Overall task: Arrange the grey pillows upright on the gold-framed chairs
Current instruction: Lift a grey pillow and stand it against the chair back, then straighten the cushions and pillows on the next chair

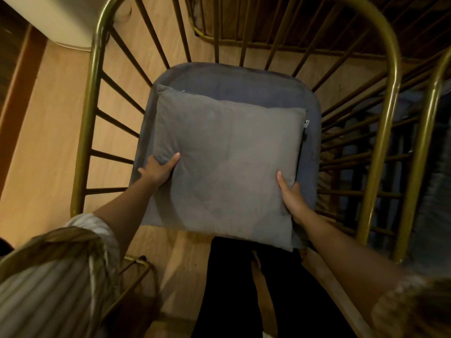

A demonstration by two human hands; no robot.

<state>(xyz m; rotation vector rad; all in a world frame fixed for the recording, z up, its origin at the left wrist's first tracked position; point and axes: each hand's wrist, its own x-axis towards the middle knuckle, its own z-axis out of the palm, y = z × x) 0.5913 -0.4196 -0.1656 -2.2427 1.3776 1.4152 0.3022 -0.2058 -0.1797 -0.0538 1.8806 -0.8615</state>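
A square grey pillow (227,164) lies over the blue-grey seat cushion (244,84) of a gold-framed chair (388,98), its face turned up toward me. My left hand (158,169) grips the pillow's left edge, thumb on top. On the opposite side, my right hand (291,198) holds the lower right edge, thumb on the fabric. A zipper pull and small tag show at the pillow's right side. The pillow's near corner hangs past the seat's front edge.
Gold bars of the chair fan out around the seat. A second gold-framed chair (424,152) stands close on the right, another gold frame (219,37) behind, and one (136,262) at lower left. Light wooden floor (48,132) lies to the left. A white furniture edge (61,20) sits top left.
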